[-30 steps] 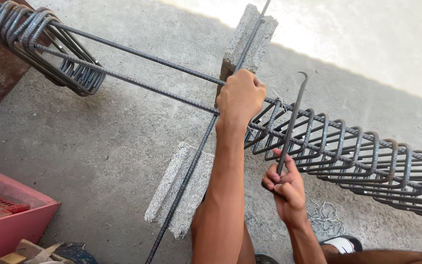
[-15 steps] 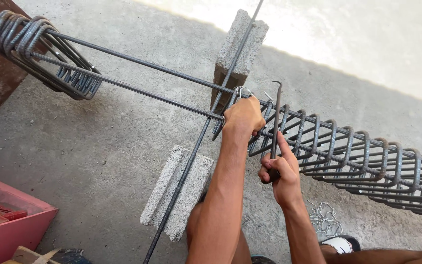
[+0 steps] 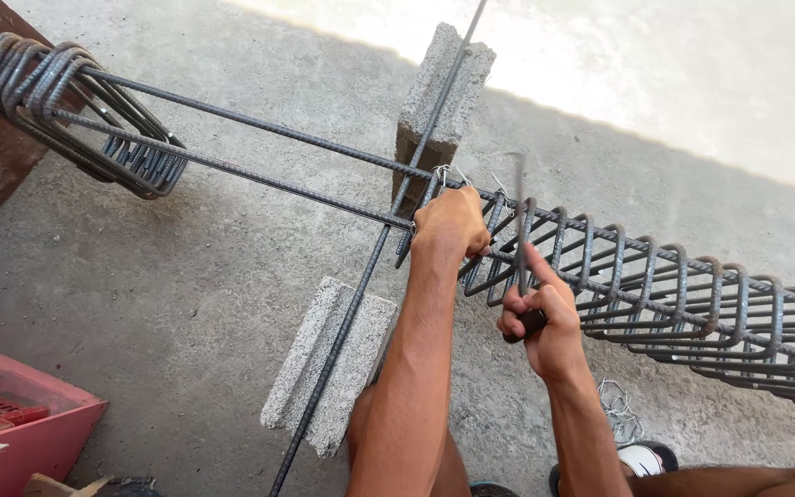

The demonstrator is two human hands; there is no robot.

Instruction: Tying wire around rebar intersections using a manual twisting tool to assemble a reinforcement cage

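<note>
1. The work in hand looks to be the tying of stirrups to long bars; the cage (image 3: pixel 655 285) lies across the concrete floor (image 3: pixel 186 276), from the upper left to the right edge.

2. Left hand (image 3: pixel 451 224): its fingers are closed around the near long bar (image 3: pixel 232 170), at the place where the first stirrup (image 3: pixel 420 207) of the row meets it; a small loop of tie wire (image 3: pixel 448 172) shows just above the knuckles, on the far bar (image 3: pixel 259 122).

3. Right hand (image 3: pixel 543 324): fingers wrapped tightly on the dark handle of a hook tool (image 3: pixel 519 230); the thin shaft stands almost upright, and its tip is blurred, so I cannot tell if it catches a wire.

4. What seems done: to the right of the hands many stirrups already stand in a row, close together, along the bars; whether each one is tied I cannot see.

5. What seems left: at the upper left a bundle (image 3: pixel 85 110) of stirrups hangs packed together on the bars, well apart from the hands; between it and the hands the bars are bare; so I judge that a big part of the cage remains to be spaced and tied.

6. Around: two grey blocks (image 3: pixel 333 359) carry a cross bar (image 3: pixel 374 253) under the cage; spare wire pieces (image 3: pixel 620 410) lie on the floor near a shoe (image 3: pixel 641 457); a red crate (image 3: pixel 20 414) is at the lower left.
</note>
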